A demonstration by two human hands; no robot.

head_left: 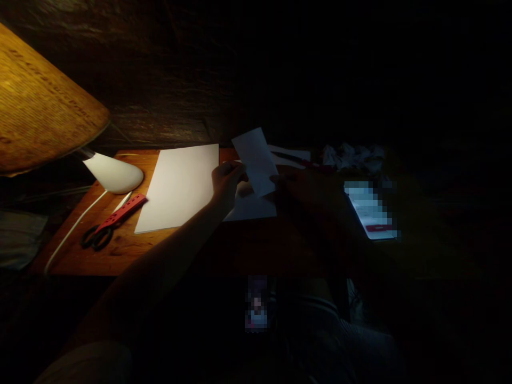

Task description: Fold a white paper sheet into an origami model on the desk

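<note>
A small strip of white paper is held up over the wooden table between both hands. My left hand pinches its left edge, fingers closed on it. My right hand grips the lower right edge and lies in deep shadow, so its fingers are hard to make out. Under the hands lies another white paper piece. A large white sheet lies flat just left of my left hand.
Red-handled scissors lie at the table's left, beside a white lamp base with its cable; the woven lampshade hangs at upper left. A lit phone lies at right, crumpled paper behind it. The room is dark.
</note>
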